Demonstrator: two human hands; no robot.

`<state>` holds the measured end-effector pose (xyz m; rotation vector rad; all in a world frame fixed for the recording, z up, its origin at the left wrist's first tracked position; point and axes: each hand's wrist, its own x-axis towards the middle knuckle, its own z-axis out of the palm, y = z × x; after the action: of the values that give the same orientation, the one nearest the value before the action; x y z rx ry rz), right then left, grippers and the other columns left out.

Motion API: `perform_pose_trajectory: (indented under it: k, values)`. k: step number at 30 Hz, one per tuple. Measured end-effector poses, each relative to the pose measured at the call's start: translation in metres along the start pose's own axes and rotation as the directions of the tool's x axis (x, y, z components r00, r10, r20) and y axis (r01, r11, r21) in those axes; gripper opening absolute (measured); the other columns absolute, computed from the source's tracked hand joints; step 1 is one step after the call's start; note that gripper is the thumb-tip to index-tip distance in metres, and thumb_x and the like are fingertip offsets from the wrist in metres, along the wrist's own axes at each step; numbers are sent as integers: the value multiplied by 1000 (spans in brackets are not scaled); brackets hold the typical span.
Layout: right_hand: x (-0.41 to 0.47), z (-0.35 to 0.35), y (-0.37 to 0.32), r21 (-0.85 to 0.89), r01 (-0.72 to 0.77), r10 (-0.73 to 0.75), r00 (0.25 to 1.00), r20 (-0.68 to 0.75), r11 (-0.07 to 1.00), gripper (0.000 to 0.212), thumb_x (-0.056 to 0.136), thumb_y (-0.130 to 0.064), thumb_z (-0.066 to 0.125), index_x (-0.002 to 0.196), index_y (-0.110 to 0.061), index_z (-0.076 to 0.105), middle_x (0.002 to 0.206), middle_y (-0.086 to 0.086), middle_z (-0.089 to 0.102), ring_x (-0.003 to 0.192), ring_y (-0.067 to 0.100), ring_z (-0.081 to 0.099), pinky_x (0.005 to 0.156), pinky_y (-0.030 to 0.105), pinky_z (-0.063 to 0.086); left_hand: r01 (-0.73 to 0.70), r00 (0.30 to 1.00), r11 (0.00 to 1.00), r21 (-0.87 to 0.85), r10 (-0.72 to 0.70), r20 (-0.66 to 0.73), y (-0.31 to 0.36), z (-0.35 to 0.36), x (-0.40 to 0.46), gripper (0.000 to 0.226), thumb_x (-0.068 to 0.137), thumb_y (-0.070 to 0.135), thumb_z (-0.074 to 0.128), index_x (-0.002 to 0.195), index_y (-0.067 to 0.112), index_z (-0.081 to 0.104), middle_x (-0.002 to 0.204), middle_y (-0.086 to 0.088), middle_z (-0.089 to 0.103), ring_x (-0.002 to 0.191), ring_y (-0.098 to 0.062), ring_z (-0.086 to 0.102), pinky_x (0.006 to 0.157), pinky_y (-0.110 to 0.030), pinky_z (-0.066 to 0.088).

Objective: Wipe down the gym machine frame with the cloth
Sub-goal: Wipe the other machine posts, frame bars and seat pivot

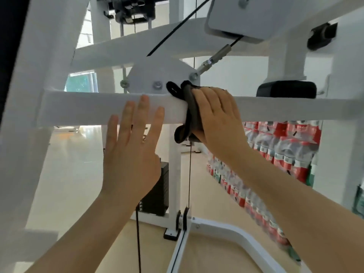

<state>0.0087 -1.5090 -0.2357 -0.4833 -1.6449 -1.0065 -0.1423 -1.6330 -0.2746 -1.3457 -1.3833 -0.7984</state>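
A white gym machine frame fills the view, with a thick horizontal bar (88, 107) crossing the middle. A dark grey cloth (189, 113) is draped over that bar, just below a white pulley plate (163, 73). My right hand (216, 117) lies over the cloth and presses it against the bar, its thumb tucked under the cloth's lower edge. My left hand (132, 148) is held flat with straight fingers, the fingertips on the bar's front face just left of the cloth.
Black cables (189, 174) run down past the bar to the white base tubes (232, 231) on the floor. A black weight stack (157, 192) stands behind my left hand. Shrink-wrapped packs of bottles (285, 150) line the right wall. A black pad (285, 89) sits on the bar's right.
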Motion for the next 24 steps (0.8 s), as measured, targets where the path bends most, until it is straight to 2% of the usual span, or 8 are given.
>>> perform_pose_trajectory:
  k: [4, 7, 10, 12, 15, 17, 21, 24]
  values:
    - [-26, -16, 63, -53, -91, 98, 987, 127, 994, 61, 81, -38, 57, 129, -2, 43, 124, 17, 54, 117, 34, 46, 107, 48, 34, -18, 999, 999, -36, 19, 34, 30, 9, 13, 92, 63, -1, 66, 145, 12, 26, 150, -20, 21, 136, -36, 16, 112, -44, 4]
    - [-37, -20, 84, -88, -127, 141, 974, 176, 988, 65, 81, -43, 50, 129, 1, 46, 122, 18, 54, 118, 35, 47, 108, 47, 32, -3, 999, 1000, -23, 3, 34, 36, 13, 13, 88, 63, -3, 67, 142, 10, 33, 148, -23, 25, 134, -38, 18, 111, -47, 11]
    - [-32, -14, 72, -124, -163, 176, 979, 105, 979, 66, 77, -30, 70, 130, -2, 44, 122, 17, 55, 118, 36, 48, 107, 48, 34, 4, 1000, 1000, 1, -4, 14, 40, 13, 14, 82, 63, -4, 60, 141, 7, 37, 146, -26, 27, 132, -41, 19, 109, -50, 16]
    - [-23, -9, 43, -64, -114, 118, 991, 66, 991, 67, 74, -21, 75, 132, -3, 46, 126, 17, 55, 121, 37, 46, 108, 48, 31, 32, 999, 999, 10, -32, 32, 47, 11, 14, 81, 63, -2, 59, 140, 6, 37, 146, -27, 27, 132, -43, 21, 108, -51, 18]
    - [-9, -5, -1, 94, -16, 16, 1000, -2, 995, 53, 84, -18, 59, 133, -2, 48, 136, 18, 50, 129, 38, 41, 111, 49, 28, 87, 994, 996, 28, -88, 62, 52, 9, 14, 82, 61, -5, 64, 139, 6, 38, 147, -27, 27, 132, -44, 24, 108, -52, 20]
    - [-8, -6, -2, 134, 31, -32, 999, 5, 990, 52, 87, -16, 54, 137, -3, 44, 140, 16, 46, 132, 36, 39, 112, 48, 28, 90, 993, 995, 35, -93, 76, 54, 7, 14, 83, 60, -5, 64, 138, 5, 39, 146, -27, 28, 132, -46, 27, 108, -53, 21]
    - [-27, -13, 48, 13, 88, -89, 994, 66, 996, 53, 90, -20, 41, 140, -7, 28, 143, 16, 43, 134, 34, 37, 113, 45, 26, 92, 991, 995, 42, -95, 94, 57, 5, 15, 85, 60, -6, 65, 140, 6, 37, 147, -27, 26, 133, -46, 25, 109, -51, 18]
    - [-45, -16, 87, -62, 13, -8, 996, 90, 998, 59, 88, -19, 57, 137, -5, 28, 137, 18, 47, 130, 37, 41, 111, 45, 26, 86, 989, 995, 56, -92, 118, 53, 4, 14, 86, 63, -6, 66, 142, 8, 35, 148, -26, 25, 134, -45, 25, 109, -51, 17]
